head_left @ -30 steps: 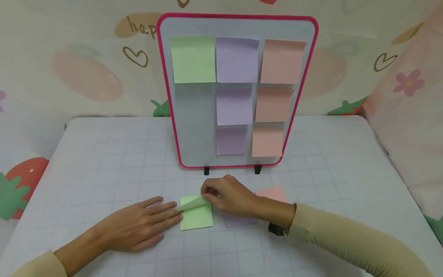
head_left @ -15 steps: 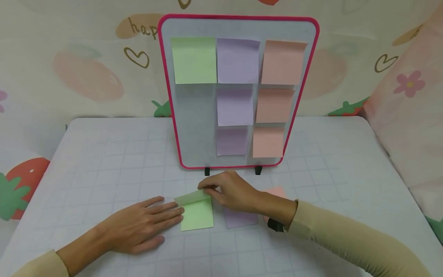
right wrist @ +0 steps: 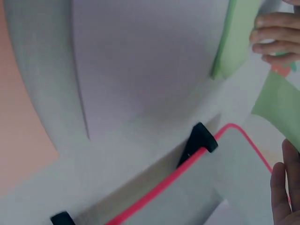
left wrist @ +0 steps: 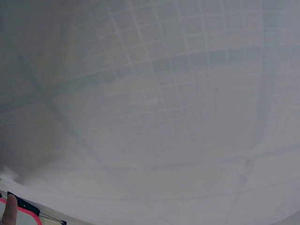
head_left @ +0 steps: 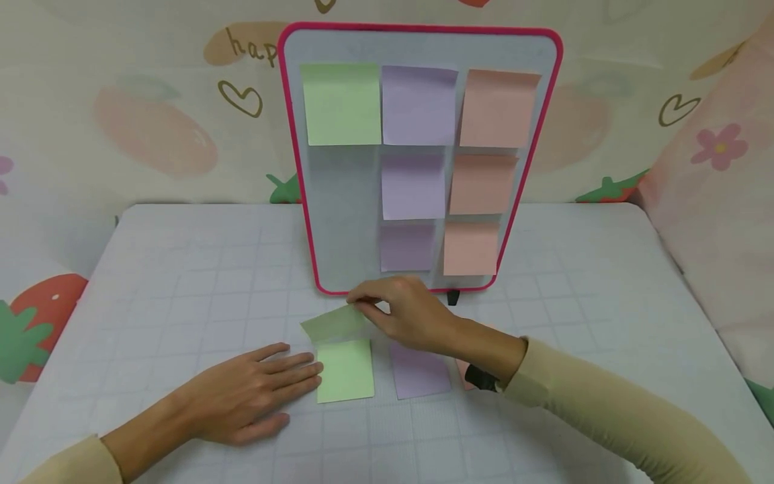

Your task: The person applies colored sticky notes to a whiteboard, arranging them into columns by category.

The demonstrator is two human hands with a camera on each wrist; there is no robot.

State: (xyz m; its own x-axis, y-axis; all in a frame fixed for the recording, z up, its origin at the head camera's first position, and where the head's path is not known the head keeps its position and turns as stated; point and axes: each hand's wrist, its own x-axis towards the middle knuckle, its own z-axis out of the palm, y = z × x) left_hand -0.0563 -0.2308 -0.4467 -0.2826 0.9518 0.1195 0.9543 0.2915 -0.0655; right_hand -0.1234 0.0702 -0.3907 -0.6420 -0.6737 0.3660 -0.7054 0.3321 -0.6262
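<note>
My right hand point(head_left: 414, 316) pinches a green sticky note point(head_left: 335, 325) by its upper right corner, above the green sticky note pad point(head_left: 346, 376) on the table. The note slants up to the right, its lower edge close over the pad's far edge. With fingers straight, my left hand point(head_left: 248, 396) rests flat on the table, fingertips at the pad's left edge. In the right wrist view the lifted note point(right wrist: 280, 108) appears apart from the pad point(right wrist: 236, 42). The left wrist view shows mostly tablecloth and one finger point(left wrist: 10, 211) at the lower left corner.
A pink-framed whiteboard point(head_left: 345, 222) stands behind my hands on black feet point(head_left: 453, 297). It carries a green note point(head_left: 342, 104), purple notes point(head_left: 418, 105) and pink notes point(head_left: 500, 109). A purple pad point(head_left: 421, 374) and a pink pad point(head_left: 464, 374), partly hidden, lie under my right forearm.
My right hand has moved up and away toward the board, peeling the top green note off the pad and lifting it. My left hand has stayed in place.
</note>
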